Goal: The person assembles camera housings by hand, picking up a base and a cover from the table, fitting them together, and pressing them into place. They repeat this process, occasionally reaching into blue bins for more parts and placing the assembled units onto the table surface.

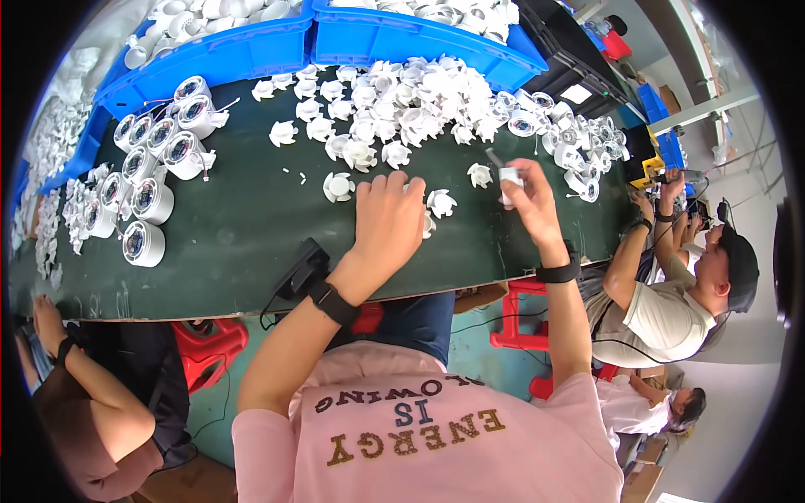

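My right hand (pixel 530 201) is closed round a small white tool (pixel 510 179) with a thin grey, blade-like tip pointing up and left. It is above the right half of the green table. My left hand (pixel 390 220) is over the table's middle, palm down, fingers curled under. What those fingers hold, if anything, is hidden. By its thumb side a white petal-edged plastic part (pixel 428 225) shows partly, with another such part (pixel 440 202) just beyond. A round white part (pixel 339 187) lies left of the left fingertips, and a single petal-edged part (pixel 480 175) lies left of my right hand.
A large heap of white petal-edged parts (pixel 419 101) lies before blue bins (pixel 419 44) of white pieces. Round white lens units (pixel 153 199) stand at left; white ring parts (pixel 579 142) lie at right. People sit on both sides, near red stools (pixel 524 314).
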Available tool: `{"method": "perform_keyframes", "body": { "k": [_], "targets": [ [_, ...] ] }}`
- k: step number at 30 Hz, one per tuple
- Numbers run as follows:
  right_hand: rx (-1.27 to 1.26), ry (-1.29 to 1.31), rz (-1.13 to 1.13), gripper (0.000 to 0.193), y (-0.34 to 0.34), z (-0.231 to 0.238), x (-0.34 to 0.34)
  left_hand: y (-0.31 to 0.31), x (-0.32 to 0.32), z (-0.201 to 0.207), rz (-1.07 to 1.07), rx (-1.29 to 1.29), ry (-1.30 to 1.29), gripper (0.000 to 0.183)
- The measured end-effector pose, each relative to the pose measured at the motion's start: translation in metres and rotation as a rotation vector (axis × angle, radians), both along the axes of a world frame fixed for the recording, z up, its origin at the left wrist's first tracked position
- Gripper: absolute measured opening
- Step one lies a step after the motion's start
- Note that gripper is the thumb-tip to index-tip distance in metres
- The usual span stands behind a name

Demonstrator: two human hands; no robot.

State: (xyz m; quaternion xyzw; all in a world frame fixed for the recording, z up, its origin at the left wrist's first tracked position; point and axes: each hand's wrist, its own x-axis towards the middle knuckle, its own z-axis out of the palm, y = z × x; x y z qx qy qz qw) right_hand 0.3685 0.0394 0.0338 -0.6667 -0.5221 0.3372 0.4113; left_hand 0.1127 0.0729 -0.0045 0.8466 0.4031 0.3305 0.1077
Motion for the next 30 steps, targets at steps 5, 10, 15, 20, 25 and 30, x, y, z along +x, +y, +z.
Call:
{"method": "perform_keyframes", "body": {
  "k": [5,10,15,20,25,30],
  "targets": [
    [0.065,0.354,-0.033,0.024,0.011,0.001,0.008,0.016,0.002,0.004,-0.047,-0.141,-0.08,0.019],
    [0.105,0.394,-0.017,0.021,0.018,0.001,-0.002,0.032,-0.001,-0.002,-0.146,-0.087,-0.269,0.018],
    [0.293,0.117,-0.093,0.023,0.027,-0.024,0.0,0.028,-0.005,-0.005,-0.121,0.149,-0.16,0.012],
    [0.367,-0.129,0.047,0.042,0.029,-0.038,-0.015,-0.014,-0.028,0.012,-0.132,0.061,-0.246,0.029],
    [0.388,-0.161,0.14,0.041,0.031,-0.044,-0.007,-0.062,-0.061,0.01,-0.173,-0.007,-0.346,0.026],
    [0.362,-0.226,0.12,0.039,0.036,-0.05,-0.004,-0.072,-0.088,0.002,-0.01,-0.046,-0.428,0.022]
  ]
}}
